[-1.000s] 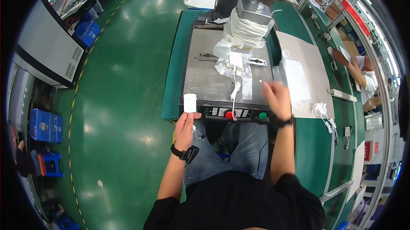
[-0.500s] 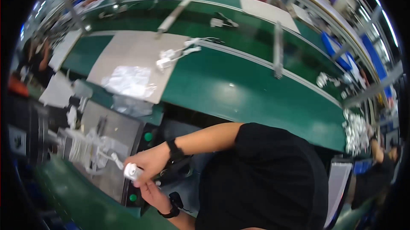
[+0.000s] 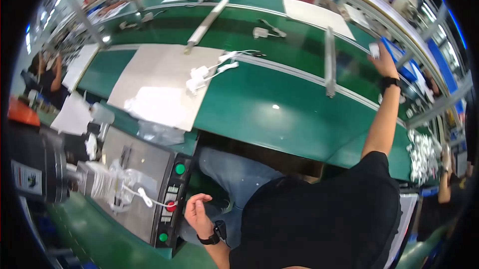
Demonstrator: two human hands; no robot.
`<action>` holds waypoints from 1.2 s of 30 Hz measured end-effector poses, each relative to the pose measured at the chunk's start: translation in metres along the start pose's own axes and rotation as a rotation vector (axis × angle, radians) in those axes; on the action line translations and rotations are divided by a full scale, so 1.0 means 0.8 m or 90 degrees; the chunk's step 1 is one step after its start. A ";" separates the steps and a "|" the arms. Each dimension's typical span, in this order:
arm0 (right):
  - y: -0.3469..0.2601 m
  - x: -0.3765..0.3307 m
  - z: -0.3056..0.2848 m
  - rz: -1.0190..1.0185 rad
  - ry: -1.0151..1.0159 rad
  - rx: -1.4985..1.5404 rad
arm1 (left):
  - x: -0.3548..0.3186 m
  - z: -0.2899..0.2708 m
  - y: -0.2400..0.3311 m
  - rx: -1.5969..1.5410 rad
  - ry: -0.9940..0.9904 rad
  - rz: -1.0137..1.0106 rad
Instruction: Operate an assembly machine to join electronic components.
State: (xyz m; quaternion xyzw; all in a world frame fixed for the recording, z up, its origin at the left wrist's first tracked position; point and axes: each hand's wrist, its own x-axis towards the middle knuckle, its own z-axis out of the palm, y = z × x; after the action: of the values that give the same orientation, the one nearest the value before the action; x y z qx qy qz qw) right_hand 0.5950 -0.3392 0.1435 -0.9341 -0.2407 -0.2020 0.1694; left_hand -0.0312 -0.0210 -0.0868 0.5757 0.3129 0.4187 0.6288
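Note:
My right arm is stretched out to the far right over the green conveyor. In that right hand (image 3: 385,65) is a small white block, which looks like a power adapter (image 3: 374,50), beside a blue tray (image 3: 410,71). My left hand (image 3: 199,214) hovers by the machine's control panel (image 3: 160,224), its fingers loosely curled and apart, with nothing in them. A white cable (image 3: 144,197) runs from the metal machine bed (image 3: 142,221) across to the red button (image 3: 171,206). Clear plastic (image 3: 130,181) lies around the fixture on that bed.
White adapters with cords (image 3: 198,78) lie on a beige board (image 3: 149,64). Another corded adapter (image 3: 261,32) sits on the conveyor (image 3: 299,44). White cables are heaped (image 3: 423,156) at the right. Metal rails (image 3: 330,64) cross the belt. Co-workers are at the far side, left and right.
My right hand has swung from the machine to the far right, carrying the white adapter. My left hand has parted from it and stays near the panel, now empty. The cable lies across the panel.

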 end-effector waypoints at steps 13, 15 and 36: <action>-0.174 0.186 0.397 -0.355 -0.222 0.242 | -0.034 0.005 0.010 0.067 0.168 -0.077; -0.199 0.204 0.466 -0.317 -0.277 0.120 | -0.037 0.014 0.016 0.054 0.179 -0.093; -0.644 -0.211 0.165 -0.634 -1.080 0.697 | 0.128 -0.166 0.064 -0.492 0.241 -0.160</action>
State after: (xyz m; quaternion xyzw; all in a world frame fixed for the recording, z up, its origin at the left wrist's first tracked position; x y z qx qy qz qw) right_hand 0.2321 0.0768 0.0652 -0.3693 -0.6807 0.5860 0.2384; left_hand -0.1095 0.1306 -0.0456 0.1698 0.3104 0.5231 0.7753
